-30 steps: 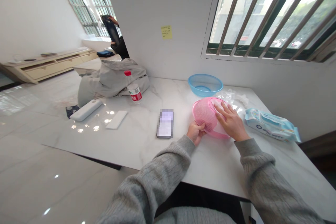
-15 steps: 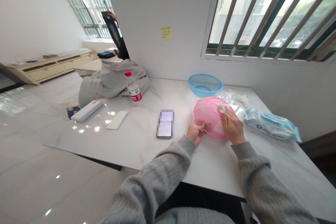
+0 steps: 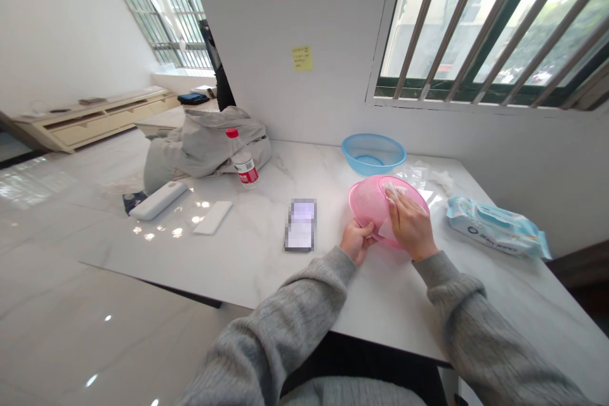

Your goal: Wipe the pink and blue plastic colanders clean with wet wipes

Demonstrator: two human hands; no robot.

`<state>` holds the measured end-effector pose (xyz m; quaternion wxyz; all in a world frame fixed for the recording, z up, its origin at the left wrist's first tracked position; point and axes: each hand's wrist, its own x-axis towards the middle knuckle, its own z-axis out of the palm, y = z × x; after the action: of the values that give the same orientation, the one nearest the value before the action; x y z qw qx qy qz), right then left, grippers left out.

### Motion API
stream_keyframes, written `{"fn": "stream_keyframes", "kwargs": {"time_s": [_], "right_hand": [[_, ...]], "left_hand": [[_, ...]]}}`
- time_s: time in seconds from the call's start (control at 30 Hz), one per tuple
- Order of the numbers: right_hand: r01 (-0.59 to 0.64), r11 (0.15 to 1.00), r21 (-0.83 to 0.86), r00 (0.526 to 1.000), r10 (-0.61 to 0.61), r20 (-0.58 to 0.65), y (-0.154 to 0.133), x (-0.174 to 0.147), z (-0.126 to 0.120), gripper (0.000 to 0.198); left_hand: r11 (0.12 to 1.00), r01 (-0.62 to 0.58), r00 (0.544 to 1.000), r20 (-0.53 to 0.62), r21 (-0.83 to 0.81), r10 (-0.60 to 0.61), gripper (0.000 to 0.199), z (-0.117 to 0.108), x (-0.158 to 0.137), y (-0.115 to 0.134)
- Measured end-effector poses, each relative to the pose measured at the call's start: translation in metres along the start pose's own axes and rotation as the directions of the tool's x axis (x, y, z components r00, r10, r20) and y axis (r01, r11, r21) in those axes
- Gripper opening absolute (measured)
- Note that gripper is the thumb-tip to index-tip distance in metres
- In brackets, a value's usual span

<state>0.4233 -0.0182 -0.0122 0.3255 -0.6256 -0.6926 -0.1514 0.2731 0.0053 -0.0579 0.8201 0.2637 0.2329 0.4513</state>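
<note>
A pink mesh basket (image 3: 368, 200) is tilted with its underside facing up and toward me. My left hand (image 3: 356, 241) grips its rim at the lower left, thumb on the mesh and fingers beneath. On the base of the basket my right hand (image 3: 410, 222) presses a white wipe (image 3: 394, 190), whose crumpled edge shows past the fingertips. Behind the basket stands a blue plastic basin (image 3: 373, 155). To the right of my right hand lies a light blue pack of wipes (image 3: 497, 228).
Left of the basket lies a phone (image 3: 301, 225). Farther left are a red-capped bottle (image 3: 245, 165), a flat white object (image 3: 212, 217), a long white case (image 3: 158, 201) and a grey garment (image 3: 214, 143). Clear plastic packaging (image 3: 423, 174) is beside the basin. The white table (image 3: 266, 266) meets the wall.
My right hand and the wipe have slid slightly left across the basket's base. My left hand keeps its hold. At far left, a person's hand and dark object have mostly gone behind the wall.
</note>
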Motion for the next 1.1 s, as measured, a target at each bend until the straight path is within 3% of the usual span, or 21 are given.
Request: {"fn": "stream_keyframes", "kwargs": {"time_s": [0.43,0.67,0.93,1.1], "right_hand": [[-0.019,0.998,-0.067,1.000,0.020,0.020,-0.025,0.032,-0.015,0.058],[0.093,0.994,-0.050,0.991,-0.088,0.102,-0.022,0.056,-0.027,0.059],[0.163,0.978,-0.130,0.967,-0.132,0.219,-0.023,0.091,-0.058,0.055],[0.090,0.973,-0.211,0.964,-0.032,0.265,-0.023,0.107,-0.092,0.050]], "left_hand": [[0.986,-0.114,0.978,0.190,0.119,0.090,0.064,0.015,-0.010,0.001],[0.963,-0.184,0.952,0.278,0.198,0.125,0.062,0.020,-0.015,0.003],[0.871,-0.338,0.894,0.411,0.357,0.178,0.051,0.022,-0.024,0.005],[0.726,-0.486,0.836,0.503,0.488,0.221,0.025,0.021,-0.034,0.014]]}}
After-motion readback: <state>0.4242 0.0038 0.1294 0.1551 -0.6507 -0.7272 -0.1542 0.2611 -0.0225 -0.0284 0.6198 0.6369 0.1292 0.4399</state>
